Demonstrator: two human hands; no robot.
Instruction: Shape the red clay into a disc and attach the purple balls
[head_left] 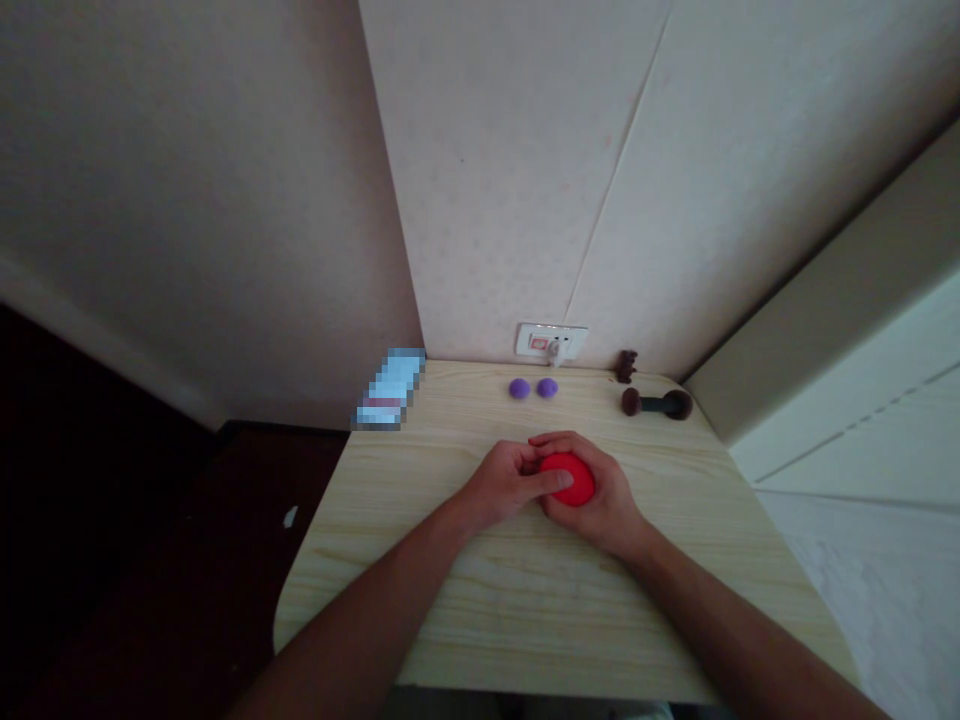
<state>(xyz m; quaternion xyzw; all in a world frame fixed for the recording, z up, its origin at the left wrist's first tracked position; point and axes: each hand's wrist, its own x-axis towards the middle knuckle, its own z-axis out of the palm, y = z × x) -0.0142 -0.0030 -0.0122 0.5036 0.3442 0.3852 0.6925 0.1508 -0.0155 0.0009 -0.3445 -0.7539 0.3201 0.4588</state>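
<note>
A smooth, rounded red lump (579, 488), which looks like modelling clay, is held between both hands above the middle of the table. My right hand (604, 500) cups it from the right, fingers wrapped around its far side. From the left, my left hand (510, 480) presses its thumb on the top of the lump, and its other fingers are curled and partly hidden. A bit of red also shows at the right hand's far fingertips. Two small purple domed pieces (519, 388) sit side by side beyond the hands.
The pale wood-grain table (480, 620) meets the wall at the back. A dumbbell-shaped object (657, 404) with brown ends and a small dark brown figure (626, 366) stand at back right. A pixelated, phone-like rectangle (390, 388) lies at back left. A wall socket (551, 342) holds a plug.
</note>
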